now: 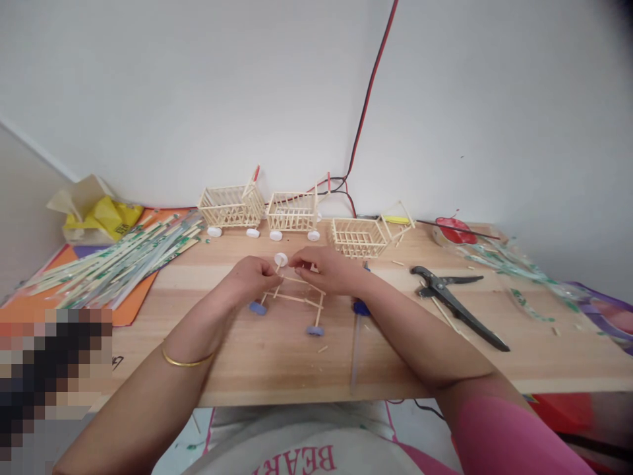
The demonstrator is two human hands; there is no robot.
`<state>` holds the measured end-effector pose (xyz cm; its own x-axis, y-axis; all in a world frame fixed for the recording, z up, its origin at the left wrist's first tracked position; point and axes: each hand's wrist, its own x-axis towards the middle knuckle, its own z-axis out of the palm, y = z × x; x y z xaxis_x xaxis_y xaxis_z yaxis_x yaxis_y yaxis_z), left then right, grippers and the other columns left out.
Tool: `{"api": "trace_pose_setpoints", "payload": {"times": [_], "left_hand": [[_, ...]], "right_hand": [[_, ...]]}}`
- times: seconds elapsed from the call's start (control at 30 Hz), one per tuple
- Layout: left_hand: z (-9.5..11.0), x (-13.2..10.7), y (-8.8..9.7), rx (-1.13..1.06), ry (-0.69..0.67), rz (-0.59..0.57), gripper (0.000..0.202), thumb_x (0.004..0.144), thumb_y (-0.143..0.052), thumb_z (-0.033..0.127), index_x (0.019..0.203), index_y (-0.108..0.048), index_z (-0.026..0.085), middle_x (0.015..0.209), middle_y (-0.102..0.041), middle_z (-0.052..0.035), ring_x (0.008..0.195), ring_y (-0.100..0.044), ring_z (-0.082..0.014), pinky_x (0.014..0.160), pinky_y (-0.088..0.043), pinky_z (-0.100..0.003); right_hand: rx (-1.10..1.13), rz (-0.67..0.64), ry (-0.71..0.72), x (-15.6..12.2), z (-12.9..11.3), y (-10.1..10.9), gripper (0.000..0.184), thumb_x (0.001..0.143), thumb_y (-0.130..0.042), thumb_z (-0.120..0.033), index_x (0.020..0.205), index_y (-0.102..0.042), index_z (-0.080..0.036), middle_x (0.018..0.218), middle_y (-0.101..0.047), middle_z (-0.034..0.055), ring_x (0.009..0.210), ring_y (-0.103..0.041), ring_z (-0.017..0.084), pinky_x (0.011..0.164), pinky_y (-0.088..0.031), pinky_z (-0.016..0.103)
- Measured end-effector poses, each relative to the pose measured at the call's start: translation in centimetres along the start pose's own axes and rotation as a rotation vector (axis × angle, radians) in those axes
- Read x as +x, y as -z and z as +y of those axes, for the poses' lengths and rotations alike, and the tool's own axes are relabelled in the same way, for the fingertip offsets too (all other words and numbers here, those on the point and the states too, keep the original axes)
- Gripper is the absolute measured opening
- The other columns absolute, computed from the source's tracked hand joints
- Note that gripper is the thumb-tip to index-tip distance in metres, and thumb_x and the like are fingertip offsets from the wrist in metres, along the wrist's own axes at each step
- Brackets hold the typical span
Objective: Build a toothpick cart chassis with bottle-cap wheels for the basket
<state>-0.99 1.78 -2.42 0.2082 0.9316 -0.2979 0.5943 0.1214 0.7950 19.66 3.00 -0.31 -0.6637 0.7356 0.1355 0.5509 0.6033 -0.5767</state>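
A small wheeled frame of thin wooden sticks (298,299) stands on the table in front of me. Two bluish-grey wheels, one a front wheel (315,331), sit at its near side, and a white wheel (281,259) is on a stick at its far side. My left hand (248,282) pinches the frame by a stick just below the white wheel. My right hand (329,269) is closed, thumb and fingertips together to the right of that wheel; anything between them is too small to make out.
Behind stand two stick carts with white wheels (231,210) (293,214) and a wheelless stick cart (359,237). Black cutting pliers (459,307) lie right, near a red container (455,231) and plastic wrappers (531,284). Left are bundled wrapped sticks (128,257) and a yellow packet (106,218).
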Motion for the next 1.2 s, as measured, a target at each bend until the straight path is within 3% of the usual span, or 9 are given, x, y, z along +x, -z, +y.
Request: {"api": "trace_pose_setpoints", "payload": {"times": [0.27, 0.4, 0.5, 0.67, 0.83, 0.93, 1.07, 1.2], "left_hand": [[0.2, -0.3, 0.4, -0.005, -0.032, -0.005, 0.025, 0.067, -0.063, 0.036, 0.055, -0.054, 0.016, 0.044, -0.046, 0.0037, 0.04, -0.043, -0.0105, 0.041, -0.029, -0.022], [0.9, -0.6, 1.0, -0.037, -0.079, 0.035, 0.03, 0.068, -0.065, 0.042, 0.057, -0.057, 0.014, 0.049, -0.045, 0.004, 0.045, -0.037, -0.0081, 0.045, -0.025, -0.022], [1.5, -0.8, 1.3, -0.121, -0.084, 0.093, 0.034, 0.069, -0.065, 0.048, 0.067, -0.063, 0.014, 0.055, -0.051, 0.0024, 0.049, -0.041, -0.0088, 0.048, -0.028, -0.022], [1.9, -1.2, 1.4, -0.313, -0.162, 0.145, 0.026, 0.074, -0.063, 0.04, 0.07, -0.064, 0.014, 0.052, -0.048, 0.0044, 0.047, -0.037, -0.0072, 0.048, -0.026, -0.021], [2.1, -1.4, 1.2, -0.442, -0.207, 0.112, 0.025, 0.08, -0.058, 0.038, 0.074, -0.062, 0.014, 0.049, -0.044, 0.0055, 0.044, -0.033, -0.0063, 0.046, -0.023, -0.021], [2.2, -1.3, 0.9, -0.516, -0.191, 0.101, 0.02, 0.073, -0.065, 0.033, 0.073, -0.059, 0.014, 0.057, -0.053, 0.0035, 0.046, -0.037, -0.0054, 0.046, -0.025, -0.02], [2.1, -1.1, 0.9, -0.568, -0.176, 0.12, 0.025, 0.064, -0.073, 0.028, 0.079, -0.059, 0.014, 0.068, -0.061, 0.0009, 0.05, -0.042, -0.0055, 0.05, -0.033, -0.02], [1.9, -1.0, 1.0, -0.575, -0.18, 0.137, 0.028, 0.063, -0.075, 0.032, 0.08, -0.061, 0.014, 0.069, -0.062, 0.0, 0.052, -0.045, -0.0067, 0.053, -0.037, -0.021]], "right_hand": [[0.001, 0.033, 0.023, -0.3, -0.4, 0.7, 0.021, 0.087, -0.049, -0.021, 0.1, -0.065, -0.015, 0.088, -0.068, 0.0048, 0.076, -0.058, 0.014, 0.069, -0.042, 0.026], [0.038, 0.131, 0.023, -1.7, -2.4, 3.4, 0.02, 0.089, -0.048, -0.024, 0.098, -0.065, -0.018, 0.089, -0.067, 0.004, 0.077, -0.059, 0.013, 0.069, -0.044, 0.025], [0.019, 0.217, 0.019, -3.2, -3.7, 5.8, 0.02, 0.089, -0.049, -0.024, 0.098, -0.065, -0.019, 0.09, -0.067, 0.0039, 0.077, -0.059, 0.014, 0.069, -0.045, 0.025], [-0.11, 0.24, -0.095, -6.8, -3.2, 8.1, 0.019, 0.089, -0.049, -0.027, 0.093, -0.067, -0.02, 0.085, -0.068, 0.0038, 0.072, -0.059, 0.015, 0.065, -0.045, 0.027], [-0.191, 0.136, -0.371, -11.4, -0.2, 6.2, 0.017, 0.084, -0.057, -0.031, 0.096, -0.064, -0.021, 0.089, -0.067, 0.0046, 0.076, -0.061, 0.018, 0.067, -0.046, 0.029], [-0.269, 0.055, -0.5, -13.2, 1.1, 4.1, 0.035, 0.077, -0.066, -0.033, 0.108, -0.061, -0.018, 0.107, -0.062, 0.0108, 0.092, -0.062, 0.024, 0.079, -0.047, 0.033], [-0.28, -0.025, -0.544, -13.7, 1.7, 2.1, 0.025, 0.075, -0.061, -0.023, 0.099, -0.061, -0.016, 0.103, -0.06, 0.011, 0.086, -0.062, 0.022, 0.076, -0.046, 0.031], [-0.245, 0.043, -0.556, -13.9, 1.4, 2.2, 0.021, 0.072, -0.057, -0.015, 0.092, -0.061, -0.016, 0.091, -0.061, 0.0089, 0.08, -0.059, 0.02, 0.071, -0.044, 0.029]]}}
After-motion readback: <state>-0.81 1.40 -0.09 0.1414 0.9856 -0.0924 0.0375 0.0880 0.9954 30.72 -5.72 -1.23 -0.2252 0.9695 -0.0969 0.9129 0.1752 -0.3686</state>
